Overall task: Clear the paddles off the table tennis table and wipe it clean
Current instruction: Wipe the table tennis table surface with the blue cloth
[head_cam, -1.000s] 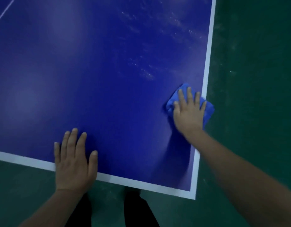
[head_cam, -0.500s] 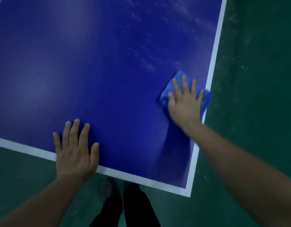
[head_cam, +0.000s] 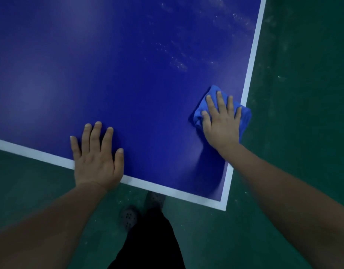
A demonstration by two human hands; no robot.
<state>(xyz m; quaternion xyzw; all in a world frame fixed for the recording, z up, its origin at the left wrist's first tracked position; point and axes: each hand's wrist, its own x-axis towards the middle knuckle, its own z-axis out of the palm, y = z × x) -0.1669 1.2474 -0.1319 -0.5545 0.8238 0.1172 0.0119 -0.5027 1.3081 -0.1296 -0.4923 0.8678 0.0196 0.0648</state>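
Left hand (head_cam: 96,158) flat, fingers straight, on table (head_cam: 109,74) near edge, unmoved; right hand (head_cam: 222,121) presses blue cloth (head_cam: 244,115) flat at side line, now slightly nearer the corner.

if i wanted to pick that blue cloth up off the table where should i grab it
Probably the bunched fold of the blue cloth beside the thumb, pinched from the left: it stands raised off the table. The right hand lies flat on the middle, and the far side overhangs the edge.

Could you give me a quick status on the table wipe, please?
Right hand flat, pressing blue cloth at the table side edge. Left hand flat on near edge. No paddles visible. Pale specks ahead.
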